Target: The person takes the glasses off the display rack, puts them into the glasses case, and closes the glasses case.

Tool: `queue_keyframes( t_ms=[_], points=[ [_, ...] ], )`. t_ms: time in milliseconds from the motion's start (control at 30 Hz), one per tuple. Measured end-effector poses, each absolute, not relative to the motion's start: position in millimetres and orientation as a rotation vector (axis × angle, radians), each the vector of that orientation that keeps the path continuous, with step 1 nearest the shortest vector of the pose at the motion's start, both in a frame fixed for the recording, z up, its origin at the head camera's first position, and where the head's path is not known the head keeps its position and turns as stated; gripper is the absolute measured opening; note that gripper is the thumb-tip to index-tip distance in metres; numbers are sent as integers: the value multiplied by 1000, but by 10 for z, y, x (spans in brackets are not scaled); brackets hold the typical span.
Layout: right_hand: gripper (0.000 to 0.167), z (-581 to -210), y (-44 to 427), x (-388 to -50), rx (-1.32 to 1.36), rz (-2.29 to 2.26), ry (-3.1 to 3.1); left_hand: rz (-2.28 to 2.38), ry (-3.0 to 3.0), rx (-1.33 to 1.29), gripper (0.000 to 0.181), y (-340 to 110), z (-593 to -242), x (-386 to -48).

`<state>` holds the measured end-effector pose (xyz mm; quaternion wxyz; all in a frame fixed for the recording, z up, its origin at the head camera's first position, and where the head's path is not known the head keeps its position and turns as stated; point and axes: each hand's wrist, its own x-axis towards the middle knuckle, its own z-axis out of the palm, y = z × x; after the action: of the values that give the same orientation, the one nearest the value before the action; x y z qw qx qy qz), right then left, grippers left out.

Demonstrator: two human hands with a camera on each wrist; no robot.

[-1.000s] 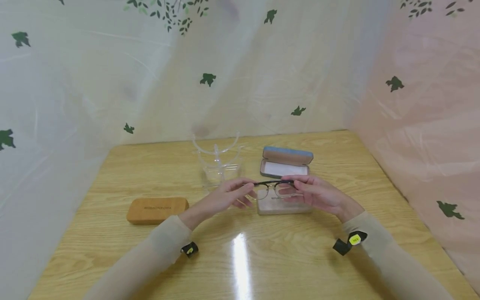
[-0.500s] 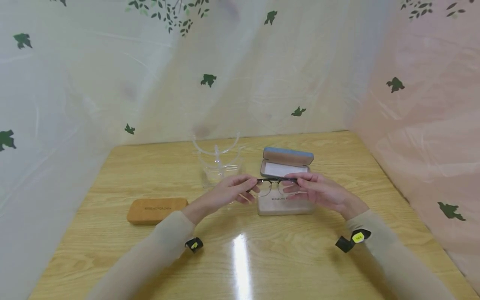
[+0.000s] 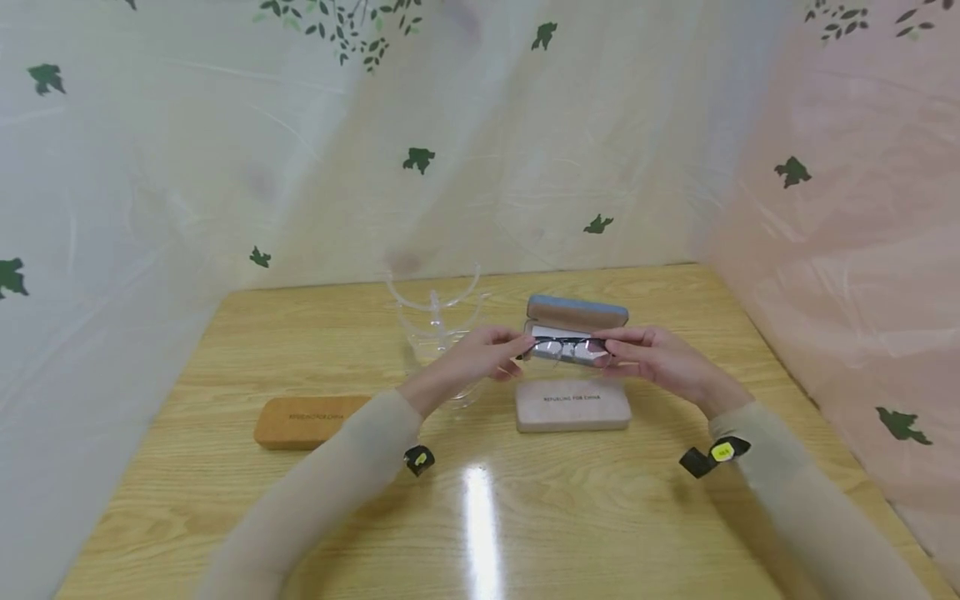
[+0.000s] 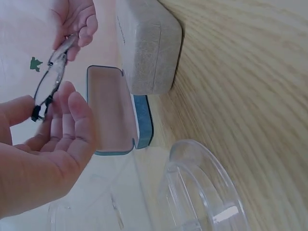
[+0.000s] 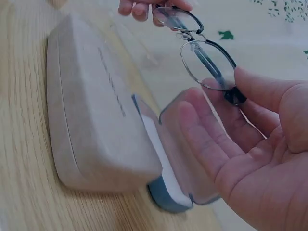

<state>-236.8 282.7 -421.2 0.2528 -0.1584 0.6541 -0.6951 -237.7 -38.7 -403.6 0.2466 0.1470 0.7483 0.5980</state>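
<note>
A pair of black-rimmed eyeglasses (image 3: pixel 570 343) with clear lenses is held in the air between both hands, its arms folded. My left hand (image 3: pixel 491 350) pinches the left end between thumb and fingers; my right hand (image 3: pixel 656 358) pinches the right end. Behind and below the eyeglasses lies an opened blue glasses case (image 3: pixel 577 312), with a pinkish lining and a white cloth inside. In the right wrist view the eyeglasses (image 5: pixel 209 53) stand in front of the lenses' folded arms. Nearer me sits a closed pale grey-pink glasses case (image 3: pixel 573 406) with dark lettering.
A clear plastic glasses stand (image 3: pixel 435 312) rises left of the blue case, partly behind my left arm. An orange-brown closed case (image 3: pixel 311 421) lies farther left on the wooden table (image 3: pixel 585 517). A leaf-printed curtain (image 3: pixel 480 208) encloses the back and sides.
Both hands have carried the eyeglasses forward and slightly right, from above the pale case to over the opened blue case. The cases and the stand have stayed put.
</note>
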Motion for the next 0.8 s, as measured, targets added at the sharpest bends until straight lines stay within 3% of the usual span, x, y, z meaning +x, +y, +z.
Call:
queue_keyframes(
  t_ms=[267, 667, 800],
  points=[
    [46, -4293, 2908, -2519, -333, -1898, 1884, 1690, 2086, 206, 32, -128, -4122, -2581],
    [22, -4441, 2984, -2607, -126, -2037, 1899, 1699, 2125, 109, 41, 112, -4279, -2803],
    [26, -4535, 3011, -2656, -52, -2016, 1950, 1693, 2120, 94, 42, 157, -4286, -2818]
  ],
)
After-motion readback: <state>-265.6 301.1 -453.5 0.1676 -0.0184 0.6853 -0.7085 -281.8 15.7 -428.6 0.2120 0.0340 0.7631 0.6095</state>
